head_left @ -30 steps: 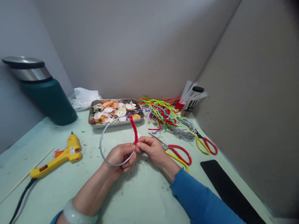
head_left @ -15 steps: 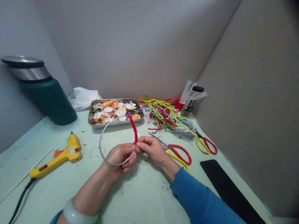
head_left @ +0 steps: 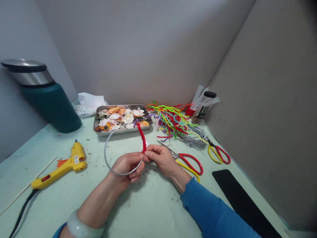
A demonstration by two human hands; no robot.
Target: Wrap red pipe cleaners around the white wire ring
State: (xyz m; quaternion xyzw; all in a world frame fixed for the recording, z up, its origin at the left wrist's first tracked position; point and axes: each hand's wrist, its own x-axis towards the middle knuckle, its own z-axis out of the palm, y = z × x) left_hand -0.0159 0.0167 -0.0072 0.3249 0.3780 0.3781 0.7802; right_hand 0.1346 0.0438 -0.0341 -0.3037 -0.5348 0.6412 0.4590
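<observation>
The left hand (head_left: 127,164) holds the grey wire (head_left: 105,152) and the right hand (head_left: 161,161) pinches the red fuzzy strip (head_left: 142,138) above the desk (head_left: 161,211); most wire remains bare, and whether the strip is already fastened, I cannot tell

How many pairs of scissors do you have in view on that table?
2. One pair of scissors lies beside the right hand, to its right; the other pair lies farther right, by the grey wire coil, its blades mostly hidden. More could be under the fuzzy stems.
</observation>
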